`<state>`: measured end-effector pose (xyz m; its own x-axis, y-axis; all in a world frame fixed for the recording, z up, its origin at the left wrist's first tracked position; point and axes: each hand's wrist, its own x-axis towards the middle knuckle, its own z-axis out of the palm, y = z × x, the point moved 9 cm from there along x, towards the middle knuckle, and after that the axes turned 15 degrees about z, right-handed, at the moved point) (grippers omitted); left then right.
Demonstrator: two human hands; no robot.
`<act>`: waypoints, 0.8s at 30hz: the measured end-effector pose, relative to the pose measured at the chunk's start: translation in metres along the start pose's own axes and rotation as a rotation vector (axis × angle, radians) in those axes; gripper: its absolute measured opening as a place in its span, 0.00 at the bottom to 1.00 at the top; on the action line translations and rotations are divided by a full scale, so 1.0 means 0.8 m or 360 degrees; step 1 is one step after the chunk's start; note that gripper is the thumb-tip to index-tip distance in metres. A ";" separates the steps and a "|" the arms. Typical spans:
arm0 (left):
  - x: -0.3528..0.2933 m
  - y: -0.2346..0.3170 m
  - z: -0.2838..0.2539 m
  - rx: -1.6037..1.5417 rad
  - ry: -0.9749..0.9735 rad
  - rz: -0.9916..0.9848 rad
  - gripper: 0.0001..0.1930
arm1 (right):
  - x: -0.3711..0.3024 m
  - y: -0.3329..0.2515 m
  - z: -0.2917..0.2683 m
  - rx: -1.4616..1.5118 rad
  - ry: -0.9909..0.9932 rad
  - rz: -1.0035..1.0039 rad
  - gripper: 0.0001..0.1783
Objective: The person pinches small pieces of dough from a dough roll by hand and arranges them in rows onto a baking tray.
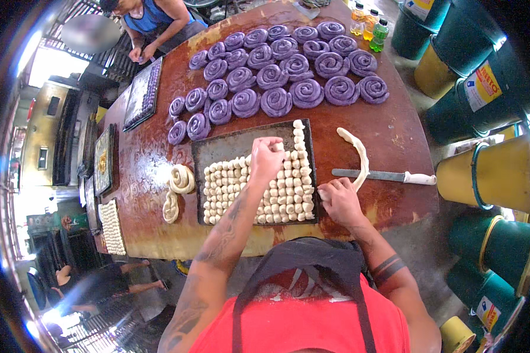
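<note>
A dark baking tray (pixel 221 144) lies in front of me, much of it covered with rows of small pale dough balls (pixel 227 187). My left hand (pixel 267 159) reaches over the tray, its fingers closed on a dough ball (pixel 280 147) beside the column along the right side. Just off the tray's right edge, my right hand (pixel 340 199) is curled on the near end of a long pale dough rope (pixel 359 150), and a bit of dough shows at its fingertips. Under the rope, a long knife (pixel 394 176) with a white handle lies flat on the table.
Several purple dough coils (pixel 275 102) fill the far side of the wooden table (pixel 388 129). A pale dough coil (pixel 181 179) sits left of my tray. Bottles (pixel 378 35) stand far right; buckets (pixel 503 170) line the right side. A co-worker (pixel 159 23) works at another tray (pixel 142 94).
</note>
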<state>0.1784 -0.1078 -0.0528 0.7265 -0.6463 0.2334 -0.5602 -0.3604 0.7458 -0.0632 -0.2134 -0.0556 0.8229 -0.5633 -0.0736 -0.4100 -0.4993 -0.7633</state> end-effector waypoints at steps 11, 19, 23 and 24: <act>0.012 0.028 0.025 0.0478 -0.0156 0.0255 0.18 | 0.021 0.035 -0.088 0.1162 -0.0018 0.0609 0.06; -0.057 0.224 0.071 -0.0641 -0.0787 0.0670 0.12 | -0.003 0.039 -0.041 0.0582 0.0272 0.0394 0.16; -0.079 0.211 0.069 -0.0607 -0.0776 0.0898 0.13 | 0.000 0.021 -0.025 0.0556 0.0100 0.0361 0.16; -0.077 0.186 0.064 -0.0518 -0.0685 0.0624 0.12 | -0.004 0.009 -0.037 0.0612 0.0181 0.0413 0.15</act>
<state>0.0299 -0.1562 0.0117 0.2318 -0.9234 0.3060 -0.5529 0.1338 0.8225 -0.0806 -0.2346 -0.0415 0.6555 -0.7165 -0.2388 -0.4034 -0.0648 -0.9127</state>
